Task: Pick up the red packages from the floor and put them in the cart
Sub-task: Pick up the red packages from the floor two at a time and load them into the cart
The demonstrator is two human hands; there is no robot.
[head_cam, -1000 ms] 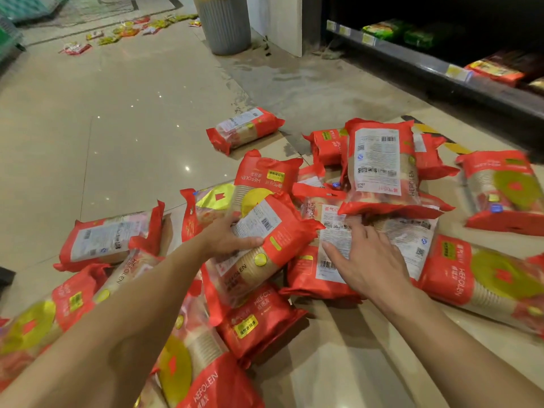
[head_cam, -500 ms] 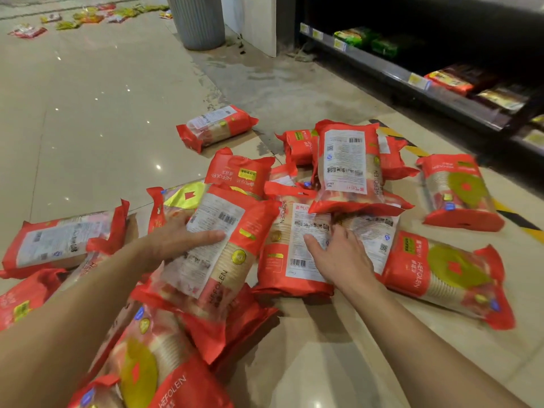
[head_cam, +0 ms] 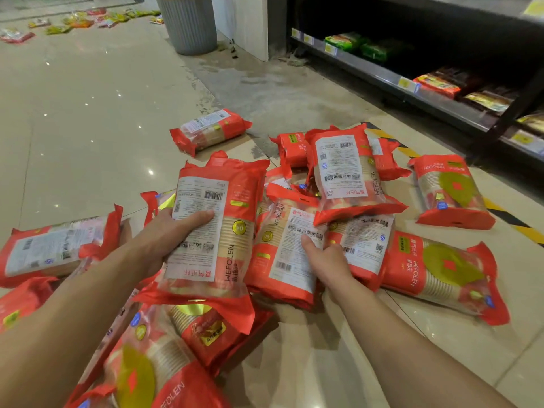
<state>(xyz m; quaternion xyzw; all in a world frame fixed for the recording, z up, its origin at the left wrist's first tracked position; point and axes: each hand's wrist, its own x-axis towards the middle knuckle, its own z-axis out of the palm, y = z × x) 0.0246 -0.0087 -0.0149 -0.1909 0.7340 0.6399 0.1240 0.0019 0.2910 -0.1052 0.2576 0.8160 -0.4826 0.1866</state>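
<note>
Several red packages of paper cups lie scattered on the tiled floor (head_cam: 88, 119). My left hand (head_cam: 167, 240) grips one red package (head_cam: 217, 231) from its left side, thumb across the white label, and holds it raised above the pile. My right hand (head_cam: 326, 254) grips the right edge of a second red package (head_cam: 285, 254) that still lies in the pile. More packages lie around: one apart at the back (head_cam: 210, 131), one label-up in the middle (head_cam: 347, 175), one at the right (head_cam: 450, 192), one at the left (head_cam: 56, 248). No cart is in view.
A grey ribbed bin (head_cam: 188, 23) stands at the back beside a white pillar (head_cam: 244, 22). A dark store shelf (head_cam: 426, 83) with packets runs along the right. Black-and-yellow tape (head_cam: 500, 210) marks the floor by it. Other small packets (head_cam: 79, 22) litter the far left floor.
My left hand has lifted its package up off the pile and turned it more upright. My right hand has curled its fingers round the edge of the package under it.
</note>
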